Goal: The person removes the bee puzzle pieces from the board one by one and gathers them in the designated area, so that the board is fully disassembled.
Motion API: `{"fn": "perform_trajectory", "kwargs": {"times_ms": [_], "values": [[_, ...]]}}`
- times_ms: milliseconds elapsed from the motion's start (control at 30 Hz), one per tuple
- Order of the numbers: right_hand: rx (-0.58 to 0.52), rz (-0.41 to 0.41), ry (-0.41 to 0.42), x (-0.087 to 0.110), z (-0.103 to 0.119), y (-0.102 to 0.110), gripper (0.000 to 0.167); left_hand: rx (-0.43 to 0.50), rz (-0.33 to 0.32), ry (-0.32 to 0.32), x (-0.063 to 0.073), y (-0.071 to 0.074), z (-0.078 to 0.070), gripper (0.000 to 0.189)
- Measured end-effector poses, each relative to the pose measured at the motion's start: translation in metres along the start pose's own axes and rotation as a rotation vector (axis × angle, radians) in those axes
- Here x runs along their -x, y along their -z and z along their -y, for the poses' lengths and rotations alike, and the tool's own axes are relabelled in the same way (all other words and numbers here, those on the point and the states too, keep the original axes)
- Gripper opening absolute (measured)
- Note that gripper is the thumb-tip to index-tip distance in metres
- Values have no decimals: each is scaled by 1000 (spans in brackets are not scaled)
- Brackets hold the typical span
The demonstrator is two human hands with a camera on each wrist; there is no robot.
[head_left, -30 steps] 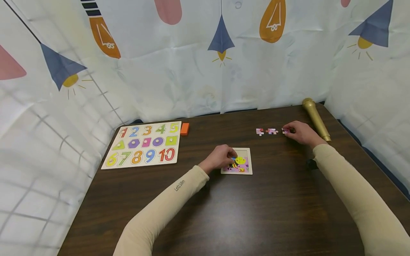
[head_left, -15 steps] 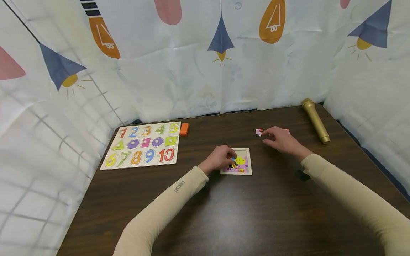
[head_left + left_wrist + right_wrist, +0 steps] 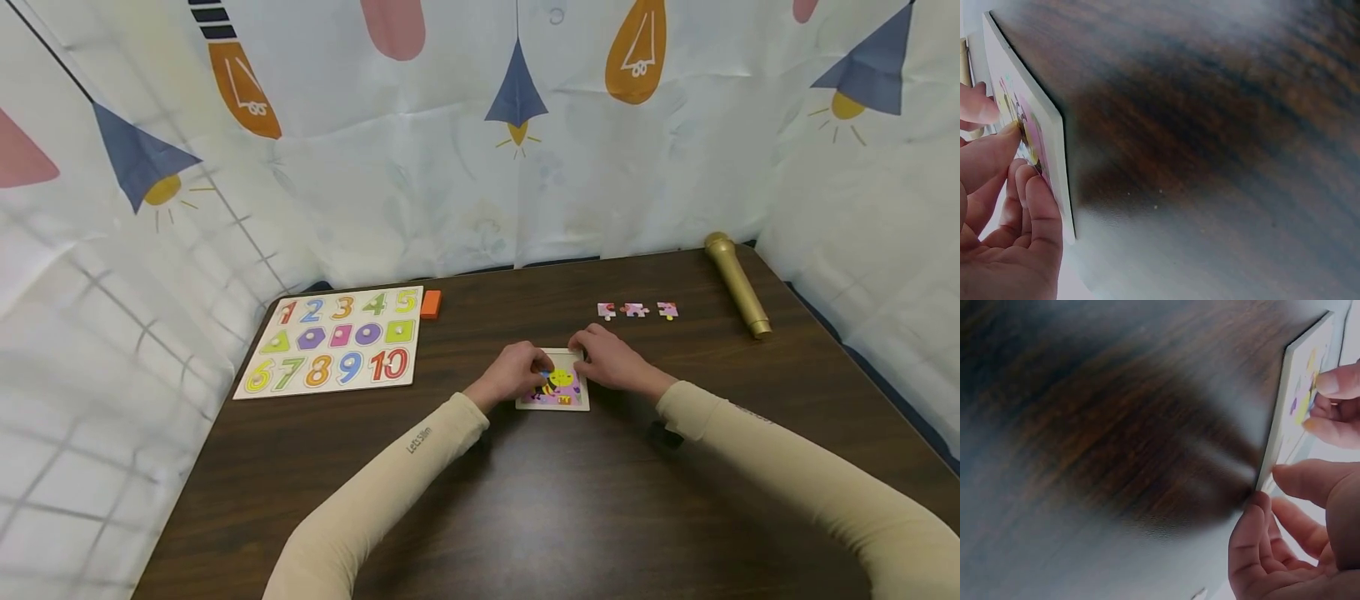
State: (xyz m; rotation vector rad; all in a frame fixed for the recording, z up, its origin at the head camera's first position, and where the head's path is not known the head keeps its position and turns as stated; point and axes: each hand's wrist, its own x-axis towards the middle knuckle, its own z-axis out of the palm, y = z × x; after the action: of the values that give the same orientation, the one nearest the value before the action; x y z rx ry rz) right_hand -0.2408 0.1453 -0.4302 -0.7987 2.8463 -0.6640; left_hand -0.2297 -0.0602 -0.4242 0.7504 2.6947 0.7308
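Observation:
A small square jigsaw puzzle (image 3: pixel 572 392) with a bee picture lies in its pale frame on the table. Its upper strip shows bare tray. My left hand (image 3: pixel 513 372) is over the puzzle's left side, thumb and fingertips bent at a blue-winged puzzle piece, which they seem to pinch; the fingers hide most of it. At the top right corner, my right hand (image 3: pixel 611 360) holds the frame's edge, thumb (image 3: pixel 1297 478) on the rim and fingers curled beside it. Three loose pink puzzle pieces (image 3: pixel 635 310) lie in a row behind the right hand.
At the left stands a number and shape board (image 3: pixel 322 367), lying flat, with an orange block (image 3: pixel 431 304) at its corner. A gold microphone (image 3: pixel 738 285) lies at the back right. A patterned white curtain (image 3: pixel 450 192) hangs behind the table's far edge.
My right hand has left the third puzzle piece, moved left and toward me, and come to the frame's top right corner. The left hand has stayed on the puzzle.

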Motion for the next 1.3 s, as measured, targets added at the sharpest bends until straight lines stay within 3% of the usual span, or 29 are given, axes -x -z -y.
{"fn": "perform_trajectory", "kwargs": {"times_ms": [433, 833, 1000, 1200, 1300], "values": [[20, -20, -67, -8, 1, 3, 30, -44, -11, -24, -2, 2, -1, 23], [24, -5, -91, -9, -1, 6, 31, -65, -23, 21, 3, 10, 9, 22], [-32, 6, -82, -10, 8, 6, 28, -32, -24, 39, 2, 9, 11, 23], [-159, 95, -69, -12, 24, -2, 31, -33, -48, 27, 5, 10, 11, 22], [-176, 103, -56, -12, 29, -7, 32, -43, -63, 23, 7, 12, 12, 22]]}}
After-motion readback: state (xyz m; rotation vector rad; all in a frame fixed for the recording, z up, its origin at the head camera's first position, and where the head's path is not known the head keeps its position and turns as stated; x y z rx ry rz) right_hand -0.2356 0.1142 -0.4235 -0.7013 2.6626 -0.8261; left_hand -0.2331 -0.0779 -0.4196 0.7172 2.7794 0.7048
